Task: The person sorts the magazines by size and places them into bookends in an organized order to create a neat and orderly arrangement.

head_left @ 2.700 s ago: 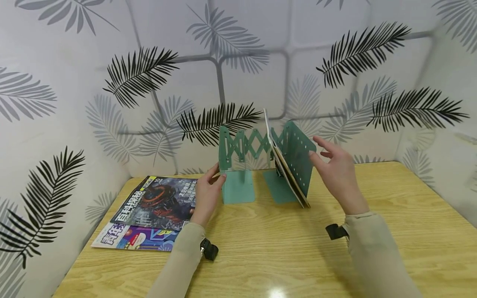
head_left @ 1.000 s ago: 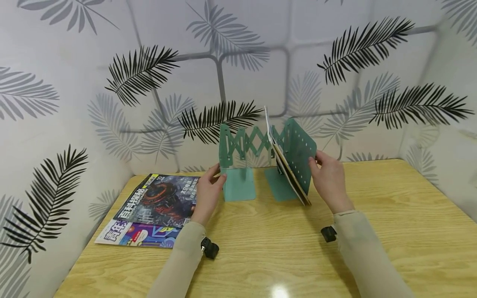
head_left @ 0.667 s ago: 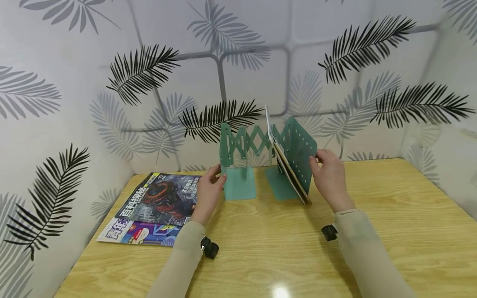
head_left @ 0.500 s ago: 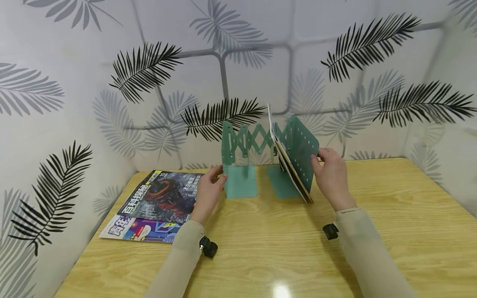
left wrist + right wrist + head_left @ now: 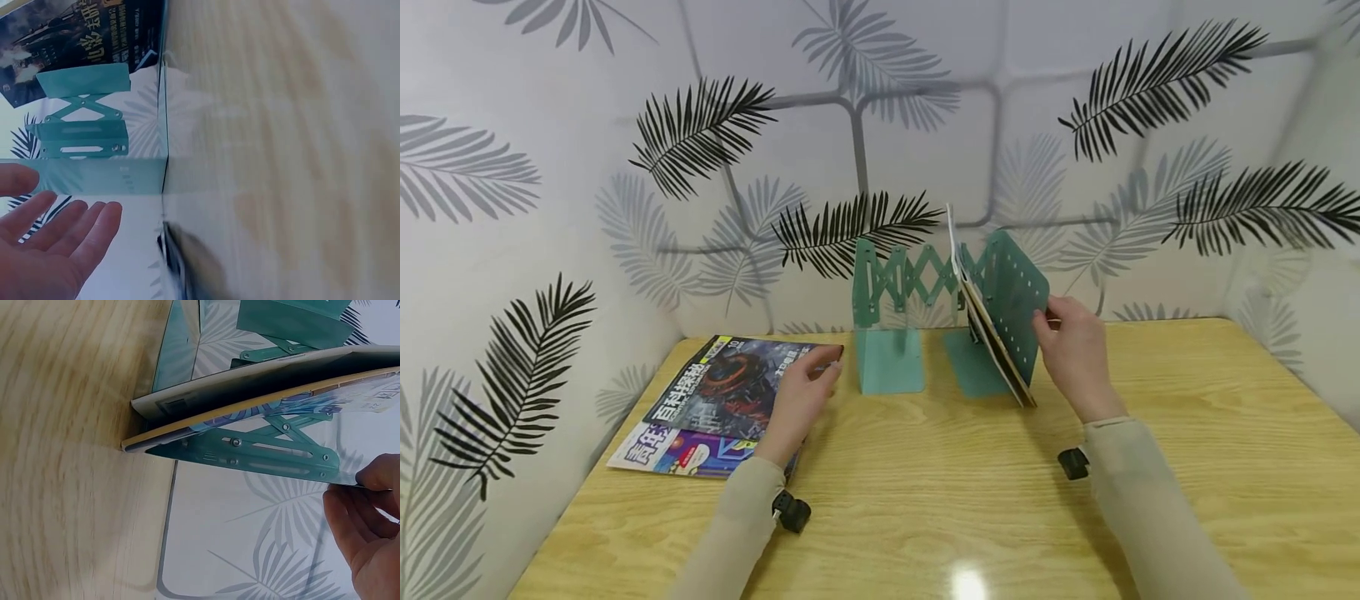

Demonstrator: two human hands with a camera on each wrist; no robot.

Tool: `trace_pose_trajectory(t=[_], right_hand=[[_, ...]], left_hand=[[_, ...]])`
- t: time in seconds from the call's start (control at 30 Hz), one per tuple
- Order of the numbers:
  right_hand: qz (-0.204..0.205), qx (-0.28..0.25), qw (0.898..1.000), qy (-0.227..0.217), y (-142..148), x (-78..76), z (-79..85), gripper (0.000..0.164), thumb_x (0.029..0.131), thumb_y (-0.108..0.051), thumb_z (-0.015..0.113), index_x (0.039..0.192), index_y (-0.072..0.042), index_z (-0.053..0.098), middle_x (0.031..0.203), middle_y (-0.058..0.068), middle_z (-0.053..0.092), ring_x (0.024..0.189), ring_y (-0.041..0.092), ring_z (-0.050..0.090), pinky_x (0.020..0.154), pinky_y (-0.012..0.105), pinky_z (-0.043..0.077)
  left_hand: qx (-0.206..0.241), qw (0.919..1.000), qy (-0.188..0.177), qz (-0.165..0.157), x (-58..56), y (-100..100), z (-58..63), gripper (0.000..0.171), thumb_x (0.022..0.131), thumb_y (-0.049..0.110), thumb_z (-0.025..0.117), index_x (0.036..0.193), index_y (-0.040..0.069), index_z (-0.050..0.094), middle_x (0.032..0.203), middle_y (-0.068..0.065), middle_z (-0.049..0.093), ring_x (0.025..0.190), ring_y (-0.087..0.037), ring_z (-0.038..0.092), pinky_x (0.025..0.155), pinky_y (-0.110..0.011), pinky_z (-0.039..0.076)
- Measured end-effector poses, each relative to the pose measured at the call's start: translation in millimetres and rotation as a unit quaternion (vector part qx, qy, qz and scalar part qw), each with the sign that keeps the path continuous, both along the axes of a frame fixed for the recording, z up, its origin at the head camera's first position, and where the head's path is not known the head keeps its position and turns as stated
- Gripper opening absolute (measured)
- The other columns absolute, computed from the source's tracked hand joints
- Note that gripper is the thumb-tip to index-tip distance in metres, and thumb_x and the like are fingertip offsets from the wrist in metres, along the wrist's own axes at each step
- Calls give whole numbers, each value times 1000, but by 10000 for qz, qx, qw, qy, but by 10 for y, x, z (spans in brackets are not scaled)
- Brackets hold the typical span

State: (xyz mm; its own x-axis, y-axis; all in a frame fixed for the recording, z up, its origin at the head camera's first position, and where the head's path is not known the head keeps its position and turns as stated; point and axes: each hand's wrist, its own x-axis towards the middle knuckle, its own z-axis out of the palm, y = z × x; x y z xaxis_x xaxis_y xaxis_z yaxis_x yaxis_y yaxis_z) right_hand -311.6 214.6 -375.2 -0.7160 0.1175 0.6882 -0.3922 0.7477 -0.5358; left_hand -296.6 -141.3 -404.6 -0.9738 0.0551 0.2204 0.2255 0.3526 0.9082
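Observation:
A green expandable metal bookend [image 5: 891,362] stands on the table near the wall, its lattice stretched between two end plates. Thin magazines [image 5: 996,346] lean inside it, tilted toward the right end plate [image 5: 1018,304]. My right hand [image 5: 1078,358] pinches that plate's edge between thumb and fingers, as the right wrist view shows too. My left hand [image 5: 799,404] is apart from the left end, above a dark-covered magazine [image 5: 737,387]. In the left wrist view its fingers are spread loosely and hold nothing. Beneath the dark magazine lies a purple one [image 5: 673,454], partly covered.
The wooden table [image 5: 925,500] carries everything. Behind it rises a wall with a leaf-patterned covering [image 5: 917,167], close to the bookend's back. A black wrist camera [image 5: 792,511] sits on the left sleeve, another [image 5: 1073,463] on the right.
My right hand has taken hold of the right end plate. My left hand has let go of the left end and moved left toward the magazines. The view has shifted slightly.

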Motion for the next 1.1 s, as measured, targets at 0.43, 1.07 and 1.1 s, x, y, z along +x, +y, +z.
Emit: trace_pose_trajectory(t=[0.43,1.07,1.1], right_hand=[[55,56,10000,58,47,22,26,15,95,1,56,86,6,66,88,21,64,82,36,66,76,52,55],[151,-92,9998,-127,16,26,19,18,96,-2,55,90,8,68,92,22,64,84,37,66,76,51,55],[159,-102,9997,-133,14,28,19,18,97,-2,55,91,8,69,92,22,64,84,37,66,76,51,55]], left_hand=[[-573,9980,-211,170,228,-336,23,35,102,22,56,136,15,60,137,-10,57,113,-25,61,86,-46,53],[1725,9544,-1736,1709,420,-847,252,67,104,36,41,155,-2,20,155,-26,22,138,-38,32,94,-46,50],[1882,9505,-1765,1732,426,-867,249,67,104,36,39,156,-2,18,156,-26,20,139,-38,31,97,-48,48]])
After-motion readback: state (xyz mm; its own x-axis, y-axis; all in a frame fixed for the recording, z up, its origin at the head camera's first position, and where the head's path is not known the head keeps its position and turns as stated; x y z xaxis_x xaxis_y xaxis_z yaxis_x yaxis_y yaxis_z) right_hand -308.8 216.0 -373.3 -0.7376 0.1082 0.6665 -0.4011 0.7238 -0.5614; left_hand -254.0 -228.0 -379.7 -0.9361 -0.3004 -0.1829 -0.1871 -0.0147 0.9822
